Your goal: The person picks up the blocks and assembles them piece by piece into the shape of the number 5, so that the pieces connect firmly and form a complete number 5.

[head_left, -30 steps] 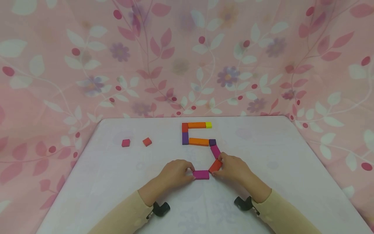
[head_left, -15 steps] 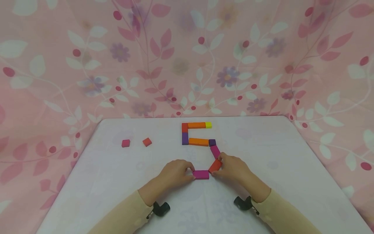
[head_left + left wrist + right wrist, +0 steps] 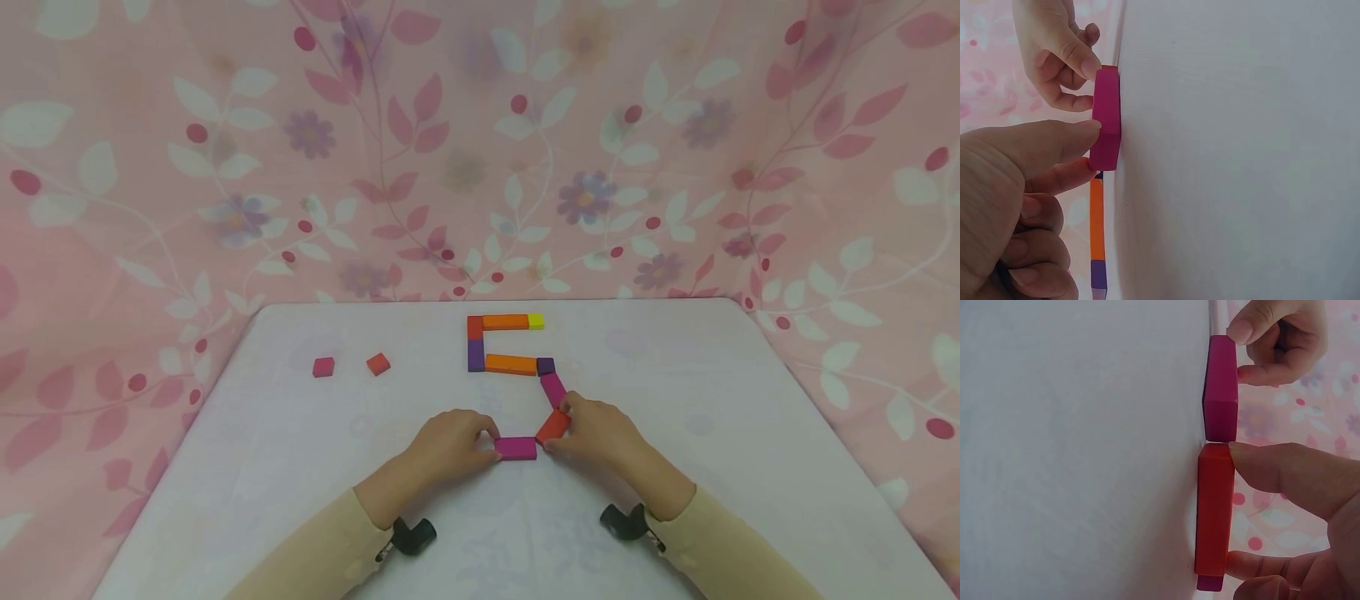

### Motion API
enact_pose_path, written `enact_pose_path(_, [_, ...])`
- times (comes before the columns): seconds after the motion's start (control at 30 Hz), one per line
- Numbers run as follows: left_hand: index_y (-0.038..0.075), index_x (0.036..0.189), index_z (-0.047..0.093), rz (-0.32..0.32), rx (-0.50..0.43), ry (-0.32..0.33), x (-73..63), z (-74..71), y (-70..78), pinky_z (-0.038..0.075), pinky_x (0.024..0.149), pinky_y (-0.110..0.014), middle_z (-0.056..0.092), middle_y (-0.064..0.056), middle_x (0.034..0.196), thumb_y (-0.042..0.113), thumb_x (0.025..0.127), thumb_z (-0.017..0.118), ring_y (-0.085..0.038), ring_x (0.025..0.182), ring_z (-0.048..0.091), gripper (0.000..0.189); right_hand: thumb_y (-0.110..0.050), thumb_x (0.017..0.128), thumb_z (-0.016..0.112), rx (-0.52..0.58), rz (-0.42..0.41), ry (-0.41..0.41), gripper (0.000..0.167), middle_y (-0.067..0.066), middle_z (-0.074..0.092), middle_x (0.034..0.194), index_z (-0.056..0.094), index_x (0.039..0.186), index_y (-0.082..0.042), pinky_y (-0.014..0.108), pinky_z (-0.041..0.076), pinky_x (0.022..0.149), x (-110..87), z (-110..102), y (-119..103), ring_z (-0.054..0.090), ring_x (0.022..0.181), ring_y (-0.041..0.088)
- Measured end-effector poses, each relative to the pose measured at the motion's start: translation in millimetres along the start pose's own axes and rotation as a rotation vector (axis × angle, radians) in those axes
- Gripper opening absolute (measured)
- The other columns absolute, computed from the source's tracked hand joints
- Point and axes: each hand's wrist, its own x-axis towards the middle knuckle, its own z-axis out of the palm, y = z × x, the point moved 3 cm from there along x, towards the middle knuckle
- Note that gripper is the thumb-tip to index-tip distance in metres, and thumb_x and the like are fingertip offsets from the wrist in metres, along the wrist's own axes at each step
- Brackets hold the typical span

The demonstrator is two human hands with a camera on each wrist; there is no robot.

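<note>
My left hand [image 3: 448, 442] pinches the left end of a magenta block [image 3: 516, 448] lying flat on the table, thumb on the near side. At its right, my right hand [image 3: 603, 433] holds a slanted red-orange block [image 3: 553, 425] between thumb and finger. The right wrist view puts the ends of these two blocks very close together. Above the red-orange block, another magenta block [image 3: 552, 389] leans up to a small dark purple block [image 3: 545, 366]. From there the line goes on through an orange block [image 3: 510, 364] and a purple block [image 3: 476, 356].
A red block [image 3: 475, 327], a second orange block [image 3: 505, 322] and a yellow cube [image 3: 536, 321] form the line's far end. Off to the left, a pink cube [image 3: 323, 367] and a red-orange cube [image 3: 378, 364] lie apart on the white table [image 3: 247, 467]. Floral cloth [image 3: 465, 167] hangs behind.
</note>
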Motion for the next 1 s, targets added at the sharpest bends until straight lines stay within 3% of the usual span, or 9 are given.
enact_pose_path(1.0, [0.027, 0.107, 0.075, 0.014, 0.005, 0.001, -1.8, -0.3, 0.9, 0.052, 0.080, -0.034, 0.068, 0.012, 0.093, 0.040, 0.088, 0.076, -0.009, 0.085, 0.057, 0.023, -0.050, 0.071, 0.087, -0.018, -0.005, 0.014, 0.070, 0.002, 0.066, 0.096, 0.060, 0.120, -0.009, 0.038, 0.055, 0.076, -2.3, -0.7, -1.2, 0.060, 0.084, 0.019])
